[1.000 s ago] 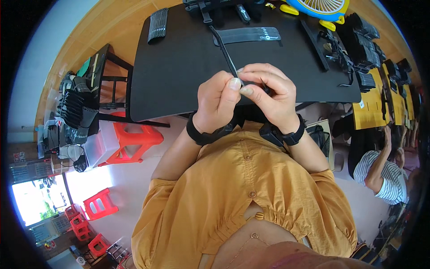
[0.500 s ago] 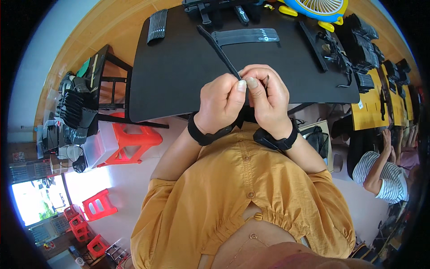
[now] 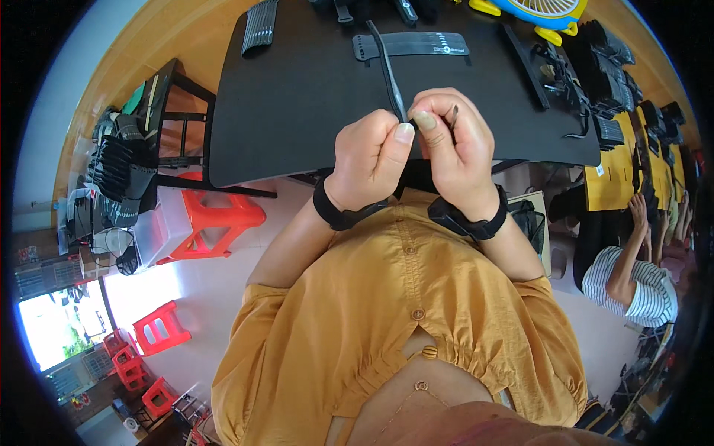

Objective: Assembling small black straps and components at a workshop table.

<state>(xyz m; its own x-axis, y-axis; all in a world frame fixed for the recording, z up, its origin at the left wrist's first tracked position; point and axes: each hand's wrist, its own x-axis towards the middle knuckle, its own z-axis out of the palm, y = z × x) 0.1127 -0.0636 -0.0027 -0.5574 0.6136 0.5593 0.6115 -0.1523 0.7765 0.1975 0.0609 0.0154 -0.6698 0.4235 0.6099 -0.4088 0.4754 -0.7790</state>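
A thin black strap (image 3: 388,68) rises from between my two hands toward the far side of the black table (image 3: 297,111). My left hand (image 3: 370,154) pinches its near end between thumb and forefinger. My right hand (image 3: 455,149) grips the same end right beside it, and a small dark piece pokes out above its fingers. Both wrists wear black bands. Both hands hover over the table's near edge, close to my chest.
A flat black band (image 3: 411,44) lies across the table behind the hands. A stack of black strips (image 3: 259,27) sits far left, with more black straps (image 3: 604,74) piled at the right. A blue and yellow fan (image 3: 537,10) stands at the back. Red stools (image 3: 216,223) stand left. A seated person (image 3: 632,275) works at right.
The strap's far end has swung up and away over the table. Both hands stayed together and shifted slightly, still pinching the near end.
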